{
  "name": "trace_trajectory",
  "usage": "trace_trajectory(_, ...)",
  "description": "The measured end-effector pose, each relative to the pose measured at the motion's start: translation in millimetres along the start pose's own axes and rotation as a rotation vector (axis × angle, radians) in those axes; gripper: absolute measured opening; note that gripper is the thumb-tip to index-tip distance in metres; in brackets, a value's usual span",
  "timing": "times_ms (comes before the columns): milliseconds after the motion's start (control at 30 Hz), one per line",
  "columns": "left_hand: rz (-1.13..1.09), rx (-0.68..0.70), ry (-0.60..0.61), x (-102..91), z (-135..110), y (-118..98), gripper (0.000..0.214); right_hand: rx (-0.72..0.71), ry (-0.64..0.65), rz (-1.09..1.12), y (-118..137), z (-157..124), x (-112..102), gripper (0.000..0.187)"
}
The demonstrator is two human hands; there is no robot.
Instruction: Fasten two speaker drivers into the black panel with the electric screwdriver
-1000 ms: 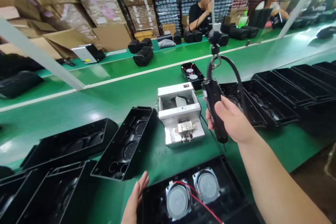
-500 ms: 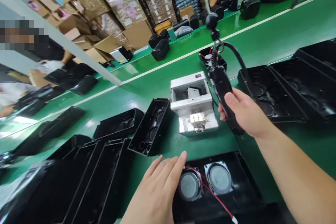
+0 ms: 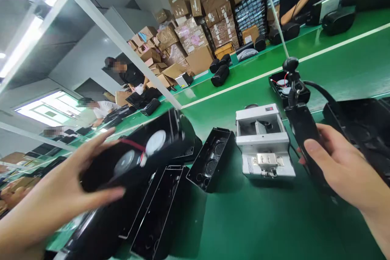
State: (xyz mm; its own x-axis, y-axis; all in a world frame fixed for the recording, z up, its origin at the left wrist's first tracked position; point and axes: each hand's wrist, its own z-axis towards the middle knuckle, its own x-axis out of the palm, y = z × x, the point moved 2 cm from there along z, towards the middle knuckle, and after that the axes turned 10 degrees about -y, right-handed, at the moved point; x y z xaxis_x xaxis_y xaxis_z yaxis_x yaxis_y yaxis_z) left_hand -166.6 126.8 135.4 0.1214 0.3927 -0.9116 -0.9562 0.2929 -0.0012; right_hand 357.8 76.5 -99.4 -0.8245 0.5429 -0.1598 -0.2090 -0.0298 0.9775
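Note:
My left hand grips a black speaker housing with two round drivers and a red wire, held up and tilted over the left side of the green bench. My right hand is wrapped round a black electric screwdriver that hangs from a cable. A white screw feeder box stands between my hands. An empty black shell lies on its side just left of the box.
Black empty shells lie under the lifted housing; more trays sit at right. A small tray with parts is behind the screwdriver. Other people sit at the far benches, with stacked cardboard boxes behind.
My left hand took the speaker housing from in front of me and lifted it up to the left. The view swung left. My right hand kept the screwdriver.

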Motion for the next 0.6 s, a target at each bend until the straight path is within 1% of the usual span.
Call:
trace_trajectory(33,0.042,-0.085,-0.027,8.8,27,-2,0.118,-0.015,-0.009,-0.026,0,-1,0,0.066)
trace_trajectory(67,0.054,-0.101,-0.073,21.3,53,-7,0.124,-0.029,-0.017,-0.051,0,-1,0,0.066)
trace_trajectory(100,0.052,-0.073,-0.086,38.0,78,-13,0.126,-0.044,-0.024,-0.074,-2,-1,0,0.065)
trace_trajectory(133,0.049,-0.039,-0.095,57.5,101,-18,0.121,-0.059,-0.033,-0.094,-4,-1,0,0.064)
trace_trajectory(233,0.016,0.061,-0.042,126.7,160,-29,0.081,-0.104,-0.063,-0.123,-12,-2,3,0.061)
trace_trajectory(300,-0.012,0.103,0.012,173.5,191,-34,0.061,-0.108,-0.066,-0.085,-17,-3,6,0.062)
trace_trajectory(367,-0.05,0.147,0.076,215.0,217,-42,0.05,-0.084,-0.016,-0.049,-21,-5,9,0.064)
trace_trajectory(433,-0.094,0.196,0.141,247.2,238,-50,0.046,-0.056,0.03,-0.063,-21,-8,11,0.067)
trace_trajectory(467,-0.112,0.215,0.171,259.2,245,-52,0.045,-0.047,0.034,-0.075,-20,-10,12,0.069)
trace_trajectory(500,-0.125,0.227,0.197,268.5,252,-53,0.045,-0.039,0.012,-0.073,-17,-12,14,0.071)
trace_trajectory(600,-0.134,0.226,0.257,283.8,264,-48,0.048,-0.003,-0.1,-0.011,-5,-17,18,0.074)
